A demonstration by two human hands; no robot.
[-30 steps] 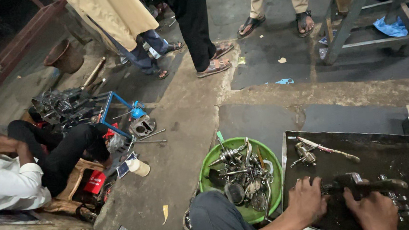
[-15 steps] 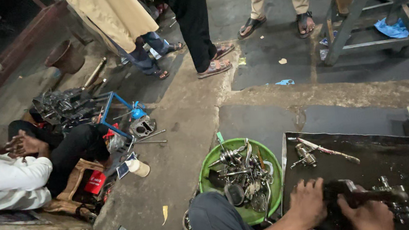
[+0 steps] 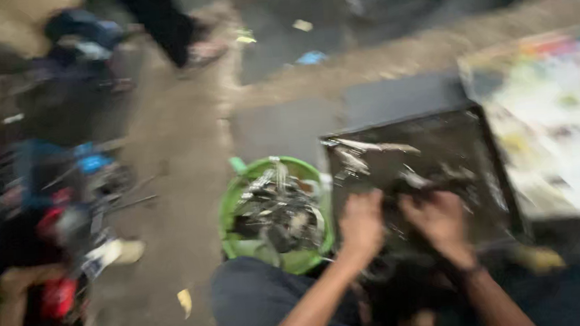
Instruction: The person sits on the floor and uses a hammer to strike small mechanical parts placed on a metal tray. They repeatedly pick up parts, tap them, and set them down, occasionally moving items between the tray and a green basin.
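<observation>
Gripping a dark metal part (image 3: 417, 187) from 2 sides, both hands low over the black metal tray (image 3: 489, 142). Left hand (image 3: 362, 224) at the tray's near left edge, fingers curled in toward the part; right hand (image 3: 442, 222) just right of it, fingers bent over the same piece. Too blurred by camera motion to tell whether the fingers clamp fully or only rest on the metal. Part itself inside the tray, toward its near left side, touching both hands, among a smear of small greasy bits. Long pale tool (image 3: 377, 146) lying across the tray's far left corner, well apart from the hands.

Just left of the tray, touching or nearly touching its side: round green basin (image 3: 235, 201) heaped with grey metal parts. Near side of the tray: dark trouser knee (image 3: 258, 298), both forearms rising from it. Right of the tray: a sheet of pale printed paper (image 3: 560, 130), colours smeared. Beyond the tray's far edge: a dark flat mat (image 3: 394, 98) on the concrete floor (image 3: 174, 157). Far left of the tray, past the basin: a blurred cluster of red and blue tool shapes (image 3: 61, 199). Far beyond the tray, up and left: a standing person's dark leg and sandalled foot (image 3: 204, 51).
</observation>
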